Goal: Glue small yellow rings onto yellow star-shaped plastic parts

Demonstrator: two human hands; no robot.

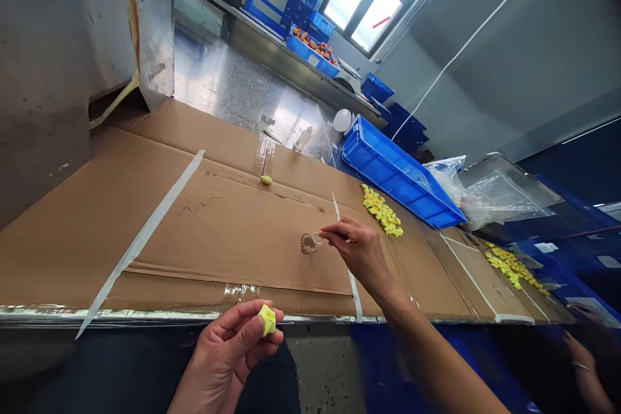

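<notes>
My left hand [226, 352] is low in the view, over a dark trouser leg, and its thumb and fingers hold a soft yellow piece [266, 320]. My right hand [361, 255] reaches over the brown cardboard sheet [228, 239] and pinches a small clear plastic cup [316, 239] between its fingertips. Just beneath that cup lies a round brownish mark [308, 244] on the cardboard. A pile of small yellow toys [381, 210] lies to the right of my right hand. A lone yellow piece [266, 180] sits farther away on the cardboard.
A blue plastic crate [402, 174] and a clear plastic bag [495, 197] stand beyond the yellow pile. Another yellow pile [512, 265] lies at right, near a co-worker's hand [579, 354]. White tape [145, 233] crosses the cardboard. A metal panel [63, 77] stands at left.
</notes>
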